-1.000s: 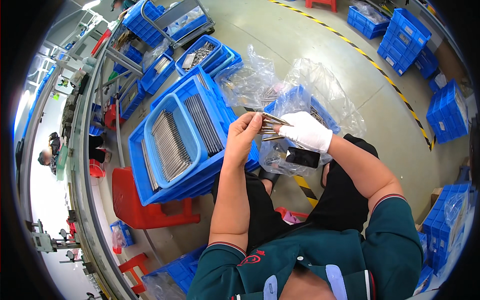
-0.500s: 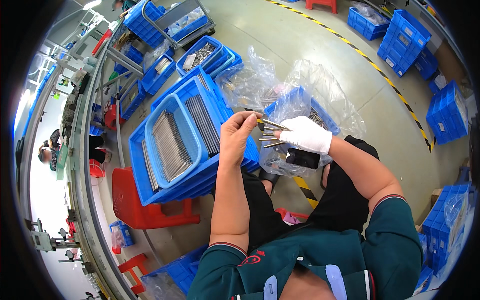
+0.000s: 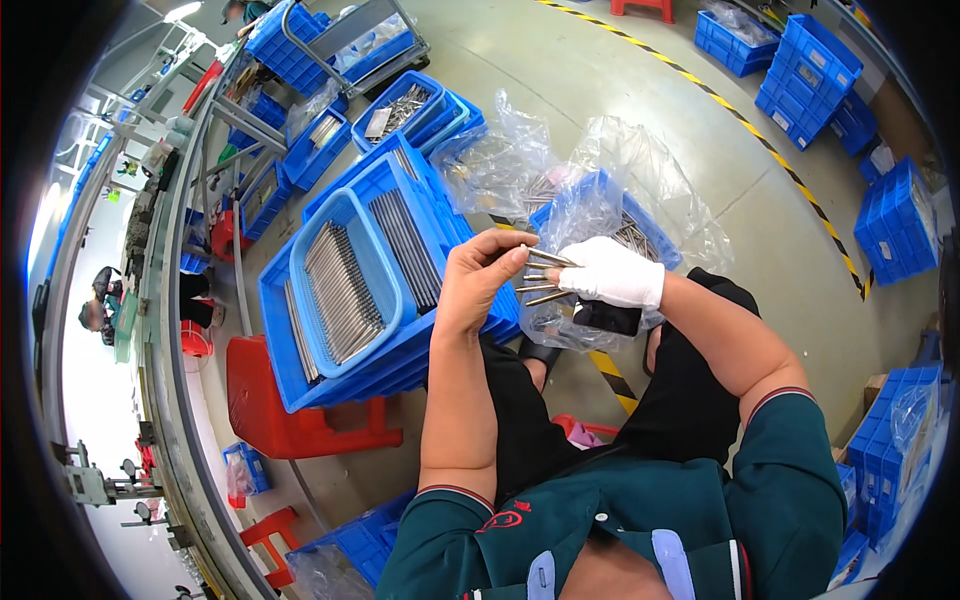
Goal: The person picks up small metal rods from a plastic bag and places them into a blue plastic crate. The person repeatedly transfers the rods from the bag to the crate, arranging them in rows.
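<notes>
A seated person in a dark green top and black trousers looks down at their own two hands, which meet above the lap. The left hand (image 3: 487,280) is bare, its fingers curled around the tips of a small bundle of thin metal pins (image 3: 540,275). The right hand (image 3: 612,278) wears a white glove and is closed around the other end of the same bundle, so both hands grip the pins between them. Just behind the hands, a blue crate lined with a clear plastic bag (image 3: 600,200) holds more pins; the crumpled bag rises above its rim. To the person's left, a large blue crate (image 3: 390,345) rests on a red plastic stool (image 3: 290,410), and inside it sits a smaller light blue tray (image 3: 345,290) filled with long metal rods laid side by side, with another row of rods beside the tray. The floor (image 3: 620,90) is smooth grey concrete, crossed by a yellow and black striped line (image 3: 760,145) that runs from the far edge towards the person's feet. More blue crates stand around the room: several with metal parts at the far left, stacks along the far right and the right edge. A long metal workbench (image 3: 165,330) curves along the left side, where another person (image 3: 95,310) sits well apart from the hands.
</notes>
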Action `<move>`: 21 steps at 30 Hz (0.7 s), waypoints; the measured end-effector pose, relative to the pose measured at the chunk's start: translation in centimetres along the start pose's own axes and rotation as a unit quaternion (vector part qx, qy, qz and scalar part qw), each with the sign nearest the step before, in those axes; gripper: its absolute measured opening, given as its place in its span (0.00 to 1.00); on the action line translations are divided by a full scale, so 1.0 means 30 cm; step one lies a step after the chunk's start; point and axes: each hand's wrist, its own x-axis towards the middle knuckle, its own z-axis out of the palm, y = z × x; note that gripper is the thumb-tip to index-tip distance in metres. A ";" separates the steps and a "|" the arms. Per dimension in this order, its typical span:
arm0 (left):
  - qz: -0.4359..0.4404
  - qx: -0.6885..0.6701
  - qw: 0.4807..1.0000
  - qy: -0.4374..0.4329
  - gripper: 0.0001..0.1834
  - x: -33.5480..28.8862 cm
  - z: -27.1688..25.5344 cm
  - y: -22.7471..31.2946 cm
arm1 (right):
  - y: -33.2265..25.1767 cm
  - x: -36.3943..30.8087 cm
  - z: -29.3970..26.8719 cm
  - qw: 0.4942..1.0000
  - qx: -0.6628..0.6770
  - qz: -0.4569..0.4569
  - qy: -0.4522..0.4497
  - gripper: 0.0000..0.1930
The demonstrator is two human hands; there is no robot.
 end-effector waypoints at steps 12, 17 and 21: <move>0.056 0.046 0.982 0.174 0.11 0.026 -0.025 -0.029 | 0.007 0.000 -0.010 1.000 0.002 0.017 0.017 0.22; 0.032 -0.147 0.969 0.196 0.15 0.012 -0.025 -0.052 | -0.035 0.035 0.010 0.988 0.135 0.067 0.000 0.19; 0.020 -0.374 0.924 0.084 0.13 0.035 0.014 -0.097 | -0.058 0.044 0.065 0.997 -0.001 -0.044 0.066 0.15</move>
